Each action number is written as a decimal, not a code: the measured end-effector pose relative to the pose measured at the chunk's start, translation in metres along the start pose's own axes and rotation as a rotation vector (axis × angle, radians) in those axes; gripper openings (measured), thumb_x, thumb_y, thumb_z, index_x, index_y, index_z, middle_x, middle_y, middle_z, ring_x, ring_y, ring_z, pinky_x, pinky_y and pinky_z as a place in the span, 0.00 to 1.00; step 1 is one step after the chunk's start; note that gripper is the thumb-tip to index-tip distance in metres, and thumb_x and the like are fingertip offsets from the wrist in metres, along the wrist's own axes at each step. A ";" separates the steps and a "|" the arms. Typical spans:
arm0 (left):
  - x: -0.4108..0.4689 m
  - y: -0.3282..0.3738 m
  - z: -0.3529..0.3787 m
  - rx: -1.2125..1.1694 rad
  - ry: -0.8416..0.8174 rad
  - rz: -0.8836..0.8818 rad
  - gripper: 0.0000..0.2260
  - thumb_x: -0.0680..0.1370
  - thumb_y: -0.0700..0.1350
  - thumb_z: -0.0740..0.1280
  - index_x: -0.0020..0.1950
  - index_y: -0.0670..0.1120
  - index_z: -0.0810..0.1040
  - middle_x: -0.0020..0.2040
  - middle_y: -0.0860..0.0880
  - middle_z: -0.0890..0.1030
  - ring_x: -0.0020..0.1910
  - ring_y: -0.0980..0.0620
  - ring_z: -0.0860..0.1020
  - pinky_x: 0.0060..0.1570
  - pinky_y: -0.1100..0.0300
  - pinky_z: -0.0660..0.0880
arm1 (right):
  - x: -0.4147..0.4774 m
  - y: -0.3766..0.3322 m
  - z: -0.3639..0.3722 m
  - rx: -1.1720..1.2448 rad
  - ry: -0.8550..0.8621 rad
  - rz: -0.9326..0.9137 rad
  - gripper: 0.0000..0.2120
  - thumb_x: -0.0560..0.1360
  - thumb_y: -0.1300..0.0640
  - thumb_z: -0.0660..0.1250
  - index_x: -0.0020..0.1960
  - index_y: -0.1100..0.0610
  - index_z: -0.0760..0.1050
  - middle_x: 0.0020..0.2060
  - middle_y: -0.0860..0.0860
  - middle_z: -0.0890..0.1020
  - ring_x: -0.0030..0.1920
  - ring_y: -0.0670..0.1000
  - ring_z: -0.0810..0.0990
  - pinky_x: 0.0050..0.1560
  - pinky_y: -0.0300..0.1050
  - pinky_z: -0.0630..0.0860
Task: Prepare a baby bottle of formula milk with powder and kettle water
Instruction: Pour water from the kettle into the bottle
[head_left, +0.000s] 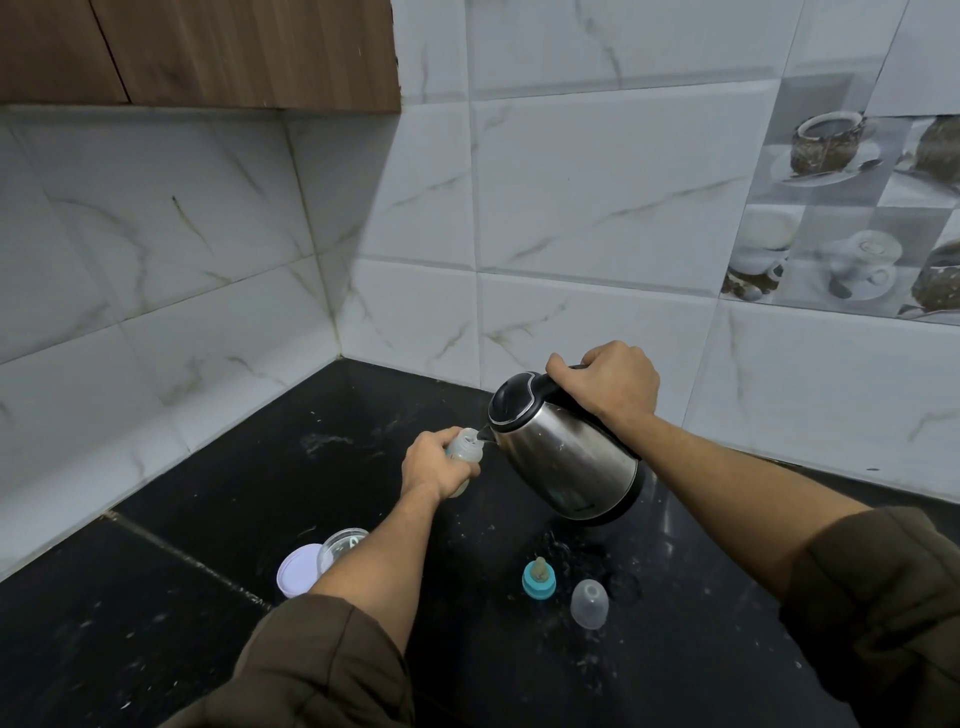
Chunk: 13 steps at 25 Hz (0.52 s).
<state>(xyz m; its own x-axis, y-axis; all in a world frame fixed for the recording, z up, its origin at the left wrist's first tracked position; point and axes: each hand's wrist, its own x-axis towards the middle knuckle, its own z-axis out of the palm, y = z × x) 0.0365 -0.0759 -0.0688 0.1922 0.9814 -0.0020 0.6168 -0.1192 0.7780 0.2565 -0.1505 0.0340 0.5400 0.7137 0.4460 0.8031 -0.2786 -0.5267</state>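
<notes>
Standing in a kitchen corner, a person works over a black speckled stone countertop (208, 571) walled by white marble-veined tiles (156, 260), under a brown wooden cabinet (208, 47). At the near left lie a round white lid (298, 571) and, just beside it, a clear round plastic jar (343, 543); its contents cannot be made out. The left hand (434, 467) grips a small clear plastic baby bottle (465, 447), held tilted. The spout of a tilted stainless-steel kettle with a black lid (566, 457) meets the bottle's open mouth; the right hand (608, 387) is wrapped round its black handle. Nearer, a teal-ringed teat (539, 579) and a clear dome cap (589, 604) rest on the counter. Picture tiles of cups (831, 218) fill the right wall.
</notes>
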 end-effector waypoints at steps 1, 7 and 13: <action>0.000 0.000 0.000 0.002 -0.001 -0.001 0.28 0.67 0.43 0.81 0.66 0.56 0.83 0.58 0.51 0.84 0.59 0.49 0.79 0.60 0.54 0.76 | 0.000 0.000 0.000 0.001 -0.002 -0.003 0.27 0.65 0.37 0.66 0.24 0.54 0.58 0.19 0.47 0.57 0.23 0.51 0.61 0.28 0.40 0.61; 0.003 -0.001 0.002 -0.003 -0.016 -0.006 0.28 0.68 0.42 0.81 0.67 0.55 0.82 0.58 0.52 0.83 0.56 0.52 0.75 0.55 0.55 0.72 | 0.002 0.001 0.000 -0.003 0.006 -0.016 0.27 0.67 0.37 0.67 0.24 0.54 0.60 0.19 0.47 0.59 0.23 0.51 0.62 0.28 0.41 0.63; 0.004 -0.001 0.003 -0.040 -0.015 -0.010 0.26 0.68 0.43 0.80 0.64 0.57 0.83 0.54 0.54 0.83 0.57 0.50 0.79 0.55 0.54 0.75 | 0.003 0.006 0.001 0.029 0.008 0.020 0.27 0.65 0.36 0.65 0.24 0.54 0.58 0.20 0.47 0.58 0.23 0.51 0.61 0.28 0.42 0.62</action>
<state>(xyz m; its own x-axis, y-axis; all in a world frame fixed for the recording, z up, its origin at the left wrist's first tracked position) 0.0393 -0.0725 -0.0713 0.1981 0.9800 -0.0190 0.5875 -0.1032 0.8026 0.2627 -0.1494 0.0308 0.5583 0.7028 0.4409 0.7844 -0.2741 -0.5564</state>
